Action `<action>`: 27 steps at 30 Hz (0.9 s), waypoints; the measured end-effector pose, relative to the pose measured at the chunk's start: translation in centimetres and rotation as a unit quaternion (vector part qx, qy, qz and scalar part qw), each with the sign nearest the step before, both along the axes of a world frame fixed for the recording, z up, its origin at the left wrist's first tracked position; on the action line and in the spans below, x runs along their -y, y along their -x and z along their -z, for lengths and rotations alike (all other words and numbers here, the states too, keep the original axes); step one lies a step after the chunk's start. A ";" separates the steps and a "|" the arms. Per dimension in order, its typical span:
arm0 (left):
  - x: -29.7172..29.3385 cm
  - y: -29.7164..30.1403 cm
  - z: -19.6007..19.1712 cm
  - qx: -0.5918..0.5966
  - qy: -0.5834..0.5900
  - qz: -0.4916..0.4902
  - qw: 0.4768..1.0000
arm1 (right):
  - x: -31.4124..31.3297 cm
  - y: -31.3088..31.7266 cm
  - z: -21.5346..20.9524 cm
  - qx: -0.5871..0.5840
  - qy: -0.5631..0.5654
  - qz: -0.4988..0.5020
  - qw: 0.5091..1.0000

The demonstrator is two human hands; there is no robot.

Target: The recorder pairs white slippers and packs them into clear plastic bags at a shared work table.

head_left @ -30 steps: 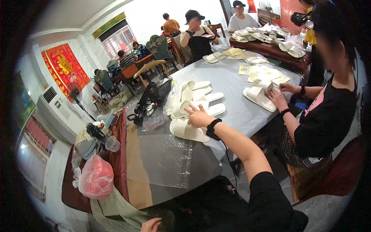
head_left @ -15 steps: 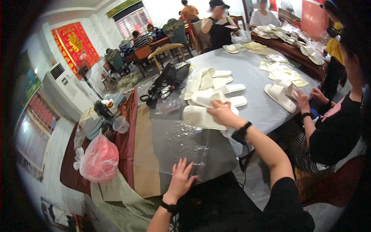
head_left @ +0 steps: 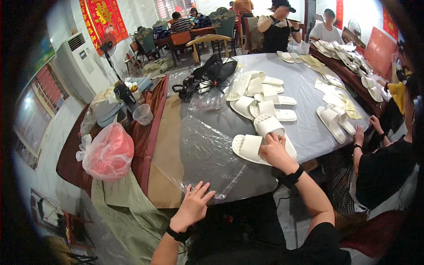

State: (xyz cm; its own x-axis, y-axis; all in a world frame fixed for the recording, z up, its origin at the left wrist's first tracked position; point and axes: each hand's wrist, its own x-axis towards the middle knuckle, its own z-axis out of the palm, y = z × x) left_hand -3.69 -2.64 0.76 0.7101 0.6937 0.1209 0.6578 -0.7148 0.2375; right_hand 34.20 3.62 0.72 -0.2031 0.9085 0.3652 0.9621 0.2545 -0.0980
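My right hand point(head_left: 277, 153) is closed on a pair of white slippers at the near edge of the table. One slipper point(head_left: 248, 148) lies to the left of the fingers and the other slipper point(head_left: 268, 125) just beyond them, straps up. My left hand point(head_left: 193, 204) rests with fingers spread on the near end of a clear plastic bag point(head_left: 207, 152) lying flat on the grey tabletop. It holds nothing. Beyond my right hand lies a group of several more white slippers point(head_left: 260, 99), partly overlapping.
A black bag point(head_left: 210, 75) lies toward the far left of the table. On the left are a knotted bag with pink contents point(head_left: 109, 150), a plastic cup point(head_left: 142, 115) and a dark bottle point(head_left: 124, 92). At right, a co-worker's hand point(head_left: 358, 136) is near another slipper pair point(head_left: 336, 122).
The view has shifted. My right hand has moved the slippers slightly away from the group, and both now show their straps. My left hand stays spread on the plastic bag.
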 end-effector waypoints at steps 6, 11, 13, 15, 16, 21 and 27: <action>0.8 -1.3 -1.1 0.048 0.003 -0.001 0.999 | -2.1 0.5 2.6 -0.086 0.022 -0.030 0.996; -0.1 -1.5 0.9 0.013 -0.003 -0.014 1.000 | -0.2 0.7 0.7 -0.154 0.103 -0.110 0.976; -0.3 -1.5 1.3 0.010 -0.012 -0.012 1.000 | -0.1 -0.4 -0.2 -0.103 0.136 -0.103 0.980; -0.5 -1.5 1.5 0.008 -0.010 -0.001 1.000 | -0.3 -1.3 -0.5 -0.139 0.075 -0.178 0.971; -0.5 -1.3 1.5 0.005 -0.003 -0.007 1.000 | -0.6 -1.3 -0.8 -0.133 0.034 -0.180 0.974; -0.3 -0.8 1.7 0.009 0.017 -0.022 1.000 | -3.8 -0.5 -1.8 -0.131 -0.025 -0.257 0.957; -0.4 -1.4 1.5 0.061 0.018 -0.018 0.998 | -3.1 -1.4 -1.6 -0.071 0.140 -0.161 0.974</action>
State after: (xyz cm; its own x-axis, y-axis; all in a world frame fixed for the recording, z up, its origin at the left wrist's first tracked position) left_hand -2.32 -2.28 -0.79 0.6657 0.7240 0.1804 0.6476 -0.6807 0.3424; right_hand 35.60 6.73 2.30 -0.4596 0.8741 0.1575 0.8087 0.4851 -0.3326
